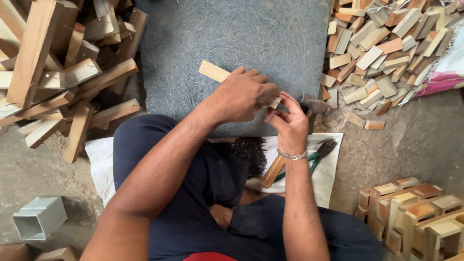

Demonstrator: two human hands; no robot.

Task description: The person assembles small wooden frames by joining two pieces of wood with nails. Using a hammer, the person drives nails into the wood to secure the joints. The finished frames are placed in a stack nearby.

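My left hand (246,93) lies over a flat pale wooden strip (214,71) on the grey stone slab (232,34) and grips it. My right hand (290,121) is beside it at the strip's right end, fingers pinched together near the wood and wrapped around a hammer. The hammer's metal head (314,104) pokes out past my fingers and its wooden handle (273,171) runs down under my wrist. A silver bracelet circles that wrist.
Green-handled pliers (319,152) and a dark heap of nails (251,152) lie on a white cloth. Long wood pieces are heaped at left (58,72), short blocks at upper right (382,43), assembled wooden frames at lower right (415,217), and a grey square tube piece at lower left (38,217).
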